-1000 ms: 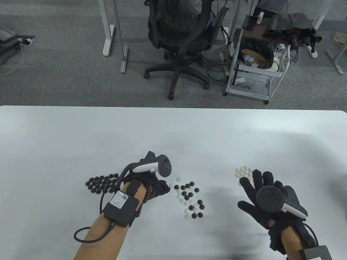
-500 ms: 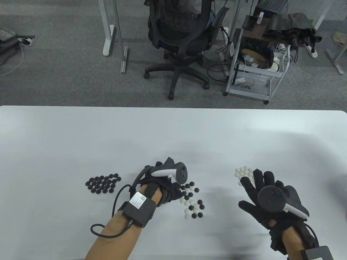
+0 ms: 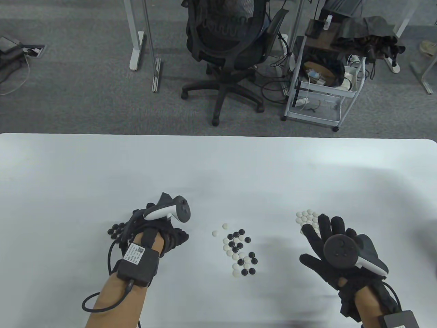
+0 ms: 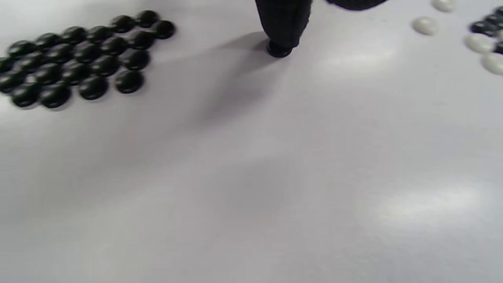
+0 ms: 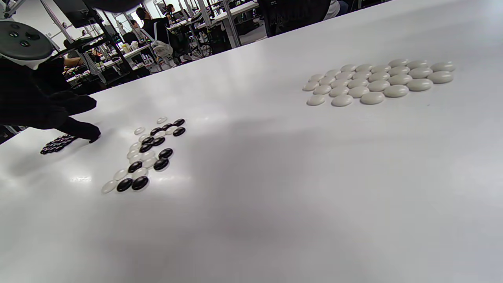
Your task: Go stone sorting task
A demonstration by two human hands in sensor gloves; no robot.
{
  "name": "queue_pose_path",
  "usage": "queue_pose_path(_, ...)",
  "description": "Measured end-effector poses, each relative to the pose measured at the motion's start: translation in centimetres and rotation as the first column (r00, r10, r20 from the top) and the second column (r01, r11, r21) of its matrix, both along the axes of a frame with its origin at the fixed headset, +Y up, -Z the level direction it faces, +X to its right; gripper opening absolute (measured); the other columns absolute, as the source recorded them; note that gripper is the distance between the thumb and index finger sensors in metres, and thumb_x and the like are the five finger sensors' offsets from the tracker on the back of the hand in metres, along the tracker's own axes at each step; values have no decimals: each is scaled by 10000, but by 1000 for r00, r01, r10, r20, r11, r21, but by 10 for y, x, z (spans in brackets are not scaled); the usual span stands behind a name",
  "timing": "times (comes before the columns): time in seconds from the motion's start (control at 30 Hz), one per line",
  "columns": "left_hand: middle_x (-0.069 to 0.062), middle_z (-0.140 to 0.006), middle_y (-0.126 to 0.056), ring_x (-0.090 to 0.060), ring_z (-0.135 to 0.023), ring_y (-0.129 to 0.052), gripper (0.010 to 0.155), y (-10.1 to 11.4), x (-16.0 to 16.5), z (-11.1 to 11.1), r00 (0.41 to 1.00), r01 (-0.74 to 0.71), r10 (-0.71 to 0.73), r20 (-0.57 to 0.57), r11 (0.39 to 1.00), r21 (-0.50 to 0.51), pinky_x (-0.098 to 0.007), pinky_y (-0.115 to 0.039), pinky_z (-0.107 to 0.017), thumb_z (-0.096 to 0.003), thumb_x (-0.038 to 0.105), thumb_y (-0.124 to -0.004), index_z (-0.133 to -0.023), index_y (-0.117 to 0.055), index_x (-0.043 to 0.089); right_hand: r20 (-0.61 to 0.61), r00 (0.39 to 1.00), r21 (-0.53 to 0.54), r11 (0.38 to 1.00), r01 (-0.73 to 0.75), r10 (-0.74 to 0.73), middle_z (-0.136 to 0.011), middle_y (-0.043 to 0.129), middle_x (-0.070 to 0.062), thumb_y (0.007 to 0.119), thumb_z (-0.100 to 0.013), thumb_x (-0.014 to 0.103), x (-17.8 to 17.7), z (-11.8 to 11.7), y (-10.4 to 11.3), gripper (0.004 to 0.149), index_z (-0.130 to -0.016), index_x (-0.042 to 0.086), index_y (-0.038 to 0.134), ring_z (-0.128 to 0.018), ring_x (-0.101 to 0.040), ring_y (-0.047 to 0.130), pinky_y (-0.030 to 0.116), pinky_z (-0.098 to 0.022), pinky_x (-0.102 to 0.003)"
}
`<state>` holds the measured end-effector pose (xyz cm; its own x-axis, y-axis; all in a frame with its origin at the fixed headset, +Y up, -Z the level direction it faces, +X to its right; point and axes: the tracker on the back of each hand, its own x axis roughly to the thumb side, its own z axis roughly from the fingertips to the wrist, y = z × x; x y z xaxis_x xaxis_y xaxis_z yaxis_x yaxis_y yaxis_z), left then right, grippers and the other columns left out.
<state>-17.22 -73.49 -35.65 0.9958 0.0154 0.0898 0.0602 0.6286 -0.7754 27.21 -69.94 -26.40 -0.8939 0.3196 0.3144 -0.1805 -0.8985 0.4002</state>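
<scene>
A mixed pile of black and white stones lies mid-table, also in the right wrist view. The sorted black pile sits to its left, seen close in the left wrist view. My left hand is just right of that pile. One gloved finger presses down on a single black stone lying apart from the pile. The sorted white pile lies at right. My right hand hovers by it with fingers spread, holding nothing and partly covering the pile.
The white table stretches wide behind the piles. Beyond its far edge stand an office chair and a wire cart on the floor.
My left hand reached right into the mixed pile, then came back left toward the black pile with a black stone under its fingertip. The right hand has stayed still.
</scene>
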Motion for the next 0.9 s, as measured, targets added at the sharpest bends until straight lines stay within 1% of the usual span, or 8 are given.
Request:
queue_pose_path(0.2, -275, -1131, 108, -588, -907, 157, 663, 0, -28, -2, 994, 43, -41, -100, 999, 14, -836, -5, -556, -550, 477, -416, -1164, -571, 279, -3, 1000, -10, 1000, -8, 8, -1058, -92, -313, 475, -558, 532, -2, 0, -2, 784, -1150, 119, 169, -853, -568, -148, 25, -527, -796)
queue_pose_path(0.33, -269, -1132, 110, -582, -910, 161, 663, 2, -34, -1, 989, 113, -110, -94, 993, 18, -834, 3, -558, -548, 476, -420, -1164, -568, 280, -1, 1000, -12, 1000, -7, 7, -1058, -92, -313, 474, -558, 533, -2, 0, -2, 784, -1150, 118, 169, -853, -569, -148, 26, -528, -796)
queue_pose_path(0.43, -266, -1130, 114, -580, -909, 164, 666, 2, -37, 0, 985, 138, -136, -104, 990, 19, -833, 5, -558, -549, 475, -423, -1166, -569, 272, 0, 1000, -14, 1000, -8, 8, -1057, -92, -314, 473, -558, 533, -2, 0, -2, 786, -1150, 116, 168, -852, -570, -148, 25, -527, -797)
queue_pose_path(0.53, -267, -1114, 145, -580, -900, 180, 667, 5, -38, 1, 982, 152, -147, -116, 988, 38, -833, 10, -558, -554, 476, -424, -1179, -523, 266, -2, 1000, -15, 1000, -8, 8, -1057, -93, -314, 474, -558, 533, -2, 0, -2, 786, -1150, 118, 167, -851, -570, -148, 26, -527, -796)
queue_pose_path(0.63, -271, -1114, 152, -582, -900, 184, 670, 18, -29, 2, 989, 120, -111, -100, 989, 89, -833, 11, -559, -557, 477, -424, -1185, -504, 258, 2, 1000, -10, 1000, -2, 2, -1057, -92, -314, 474, -558, 533, -1, 0, 0, 786, -1150, 117, 168, -852, -569, -148, 26, -527, -797)
queue_pose_path(0.73, -284, -1119, 144, -588, -901, 180, 682, 38, -7, 2, 999, 28, -21, -49, 990, 136, -835, 6, -560, -560, 479, -426, -1193, -497, 237, 10, 1000, -13, 1000, 0, 0, -1057, -91, -314, 474, -558, 533, 1, -1, 0, 785, -1150, 119, 168, -852, -570, -148, 26, -527, -797)
queue_pose_path(0.8, -294, -1128, 131, -593, -903, 173, 686, 46, 9, 2, 1000, -22, 23, -4, 989, 148, -836, 2, -561, -562, 481, -427, -1194, -511, 226, 10, 1000, -16, 1000, -3, 3, -1057, -93, -314, 473, -558, 533, 1, -1, -1, 786, -1150, 118, 166, -852, -569, -149, 25, -527, -796)
queue_pose_path(0.9, -308, -1144, 96, -602, -913, 148, 684, 52, 38, 3, 991, -110, 100, 92, 986, 122, -839, -23, -571, -564, 485, -430, -1187, -533, 223, 9, 1000, -14, 1000, -4, 4, -1056, -94, -315, 472, -557, 534, 0, -1, -1, 787, -1148, 118, 159, -850, -569, -149, 25, -526, -796)
